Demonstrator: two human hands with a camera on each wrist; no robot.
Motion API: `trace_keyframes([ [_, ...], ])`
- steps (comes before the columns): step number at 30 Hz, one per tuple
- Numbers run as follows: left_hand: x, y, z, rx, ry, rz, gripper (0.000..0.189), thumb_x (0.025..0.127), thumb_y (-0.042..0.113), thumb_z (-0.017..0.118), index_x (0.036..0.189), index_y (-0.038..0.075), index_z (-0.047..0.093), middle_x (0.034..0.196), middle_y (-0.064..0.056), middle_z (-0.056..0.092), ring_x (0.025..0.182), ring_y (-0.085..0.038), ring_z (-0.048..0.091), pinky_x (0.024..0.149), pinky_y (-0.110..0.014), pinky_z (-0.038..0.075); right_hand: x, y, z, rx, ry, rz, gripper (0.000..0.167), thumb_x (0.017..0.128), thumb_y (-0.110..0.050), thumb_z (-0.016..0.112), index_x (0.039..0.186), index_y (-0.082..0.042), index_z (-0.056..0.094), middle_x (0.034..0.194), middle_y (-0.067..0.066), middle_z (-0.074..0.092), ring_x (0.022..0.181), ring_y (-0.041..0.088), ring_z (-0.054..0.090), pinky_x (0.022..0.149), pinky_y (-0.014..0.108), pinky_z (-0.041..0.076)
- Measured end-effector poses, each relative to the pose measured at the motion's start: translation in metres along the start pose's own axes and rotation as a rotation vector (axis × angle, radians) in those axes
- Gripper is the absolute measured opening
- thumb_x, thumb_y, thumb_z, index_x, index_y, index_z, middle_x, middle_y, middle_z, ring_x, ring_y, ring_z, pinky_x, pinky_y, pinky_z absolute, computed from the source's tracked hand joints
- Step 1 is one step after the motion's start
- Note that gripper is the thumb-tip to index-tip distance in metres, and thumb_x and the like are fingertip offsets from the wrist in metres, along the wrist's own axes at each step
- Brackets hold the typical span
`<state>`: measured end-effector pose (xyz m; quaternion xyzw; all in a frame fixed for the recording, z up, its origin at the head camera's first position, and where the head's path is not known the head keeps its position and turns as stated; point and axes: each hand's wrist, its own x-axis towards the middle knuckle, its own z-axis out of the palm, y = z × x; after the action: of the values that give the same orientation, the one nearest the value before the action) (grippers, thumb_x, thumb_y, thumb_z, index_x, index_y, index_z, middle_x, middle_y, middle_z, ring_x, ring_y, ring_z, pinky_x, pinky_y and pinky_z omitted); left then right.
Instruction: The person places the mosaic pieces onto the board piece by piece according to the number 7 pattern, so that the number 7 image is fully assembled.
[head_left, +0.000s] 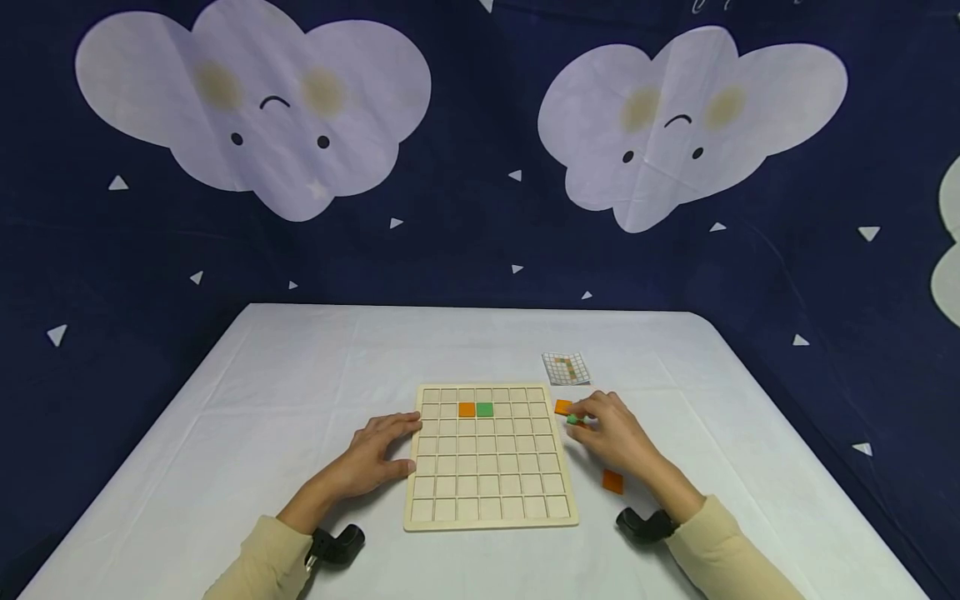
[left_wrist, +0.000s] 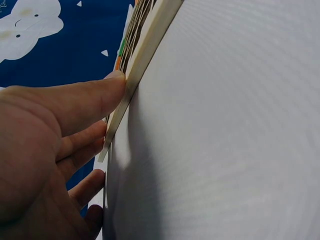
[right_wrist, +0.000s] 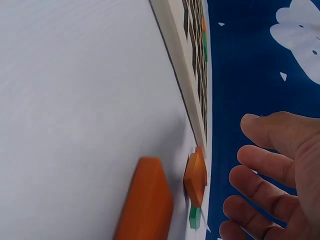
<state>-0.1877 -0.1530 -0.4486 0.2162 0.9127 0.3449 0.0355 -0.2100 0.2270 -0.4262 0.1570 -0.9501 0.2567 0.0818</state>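
A square wooden grid board (head_left: 491, 487) lies on the table, with an orange tile (head_left: 467, 410) and a green tile (head_left: 485, 409) side by side in its upper part. My left hand (head_left: 371, 454) rests its thumb and fingertips against the board's left edge. Just right of the board, my right hand (head_left: 615, 429) hovers over loose tiles, fingers apart, nothing in its grasp in the right wrist view. Under those fingertips are an orange tile (head_left: 562, 407) and a green tile (right_wrist: 194, 217), partly hidden in the head view. Nearer me lies one more orange tile (head_left: 612, 481).
A small card (head_left: 567, 369) printed with a coloured grid pattern lies beyond the board's far right corner. White cloth covers the table (head_left: 225, 467). Behind it hangs a dark blue backdrop (head_left: 480, 250) with clouds.
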Motion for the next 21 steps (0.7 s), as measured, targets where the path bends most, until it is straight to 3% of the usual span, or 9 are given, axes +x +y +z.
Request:
trace_keyframes([
  [21, 0.001, -0.002, 0.001, -0.001, 0.002, -0.003, 0.057, 0.083, 0.022, 0.070, 0.135, 0.008, 0.051, 0.148, -0.008, 0.041, 0.136, -0.035, 0.032, 0.104, -0.058, 0.022, -0.007, 0.015, 0.003, -0.073, 0.031, 0.053, 0.030, 0.075, -0.022, 0.076, 0.102, -0.009, 0.071, 0.090, 0.001, 0.063, 0.081, 0.015, 0.044, 0.070, 0.028, 0.033],
])
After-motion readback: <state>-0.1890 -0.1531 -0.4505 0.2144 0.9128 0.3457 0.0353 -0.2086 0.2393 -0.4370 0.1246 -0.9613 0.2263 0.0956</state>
